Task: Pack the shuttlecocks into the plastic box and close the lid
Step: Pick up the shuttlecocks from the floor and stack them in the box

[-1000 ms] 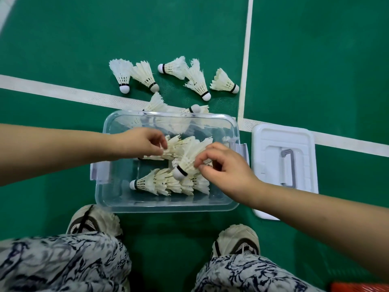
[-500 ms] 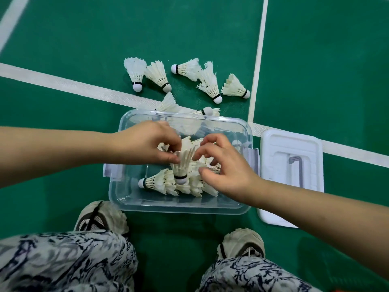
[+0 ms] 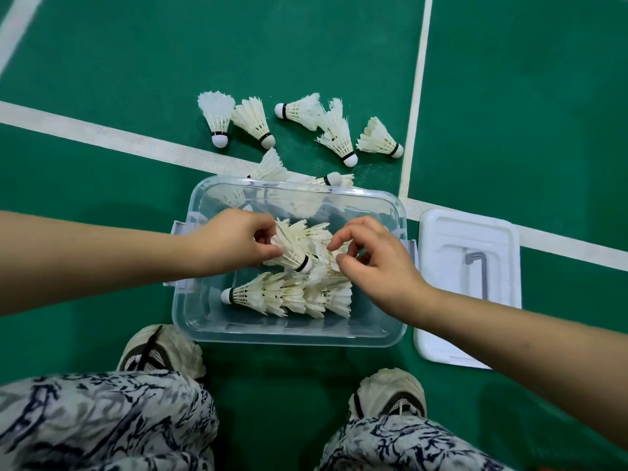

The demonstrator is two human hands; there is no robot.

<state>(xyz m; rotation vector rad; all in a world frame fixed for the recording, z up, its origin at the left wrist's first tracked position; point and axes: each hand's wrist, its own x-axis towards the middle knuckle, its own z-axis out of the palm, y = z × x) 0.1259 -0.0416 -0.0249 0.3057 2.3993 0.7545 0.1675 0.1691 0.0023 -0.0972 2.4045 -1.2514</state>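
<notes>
Shuttlecocks, white feather, white cork bases with a black band. One nested row (image 3: 289, 295) lies flat in the plastic box (image 3: 289, 338), lead cork pointing left; more feathers are heaped above it. Held shuttlecock (image 3: 295, 248) sits tilted over the heap, cork down and toward the viewer, its skirt pinched by the left hand (image 3: 234, 243). Right hand (image 3: 377, 263) hovers over the heap with thumb and fingers curled at the feathers; whether it grips any cannot be told. Box is clear, rectangular, with side clips, and stands open on the green court floor (image 3: 136, 62).

Five loose shuttlecocks (image 3: 334, 134) lie beyond the box; two more (image 3: 272, 166) rest against its far wall. White lid (image 3: 441, 300) with grey handle (image 3: 475, 266) lies just right of the box. White court lines (image 3: 136, 144) cross behind. Shoes (image 3: 159, 351) and patterned trousers (image 3: 102, 419) occupy the near edge.
</notes>
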